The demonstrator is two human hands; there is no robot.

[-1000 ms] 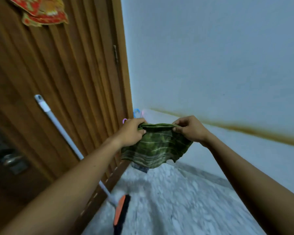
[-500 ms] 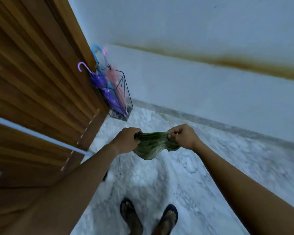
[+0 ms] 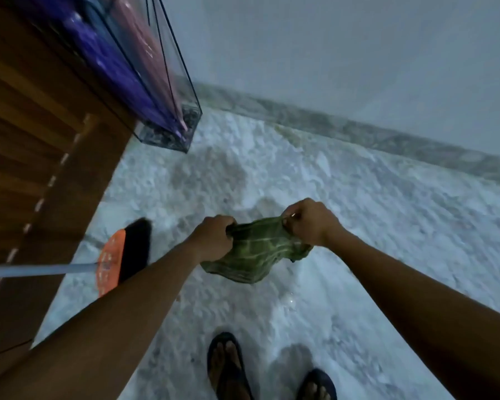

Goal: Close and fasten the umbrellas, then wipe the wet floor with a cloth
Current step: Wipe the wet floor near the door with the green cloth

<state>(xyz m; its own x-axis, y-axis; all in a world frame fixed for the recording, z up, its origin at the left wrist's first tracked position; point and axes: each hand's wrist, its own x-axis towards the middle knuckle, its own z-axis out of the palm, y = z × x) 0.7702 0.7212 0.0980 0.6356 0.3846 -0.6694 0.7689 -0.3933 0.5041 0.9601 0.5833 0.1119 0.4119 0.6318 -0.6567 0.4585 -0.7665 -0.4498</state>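
Left hand point(image 3: 214, 238) and right hand point(image 3: 309, 223) are held near each other at the middle of the view. Each is clenched tightly on one end of a green striped cloth point(image 3: 257, 252). The cloth is bunched between the two fists, and its slack is seen hanging in a loose fold below them, over the floor point(image 3: 387, 232).

Most of the view is taken up by the pale marbled floor. A darker patch point(image 3: 211, 174) is seen on it beyond the hands; whether it is wet cannot be told. A plain light wall point(image 3: 344, 53) is met by the floor along a grey speckled skirting strip point(image 3: 373, 134). The left side is filled by a slatted wooden door point(image 3: 35, 145).

A clear-sided stand point(image 3: 189, 131) is set in the corner, just beside the door. A purple umbrella point(image 3: 104, 50) and a pink umbrella point(image 3: 145, 44) are held in it, both closed and tip down. Blur keeps their straps from being made out.

A long-handled brush point(image 3: 122, 252), with an orange head and black bristles, is laid on the floor by the door, its head partly hidden by the left forearm. Two feet in dark sandals point(image 3: 228, 365) are planted at the bottom edge.
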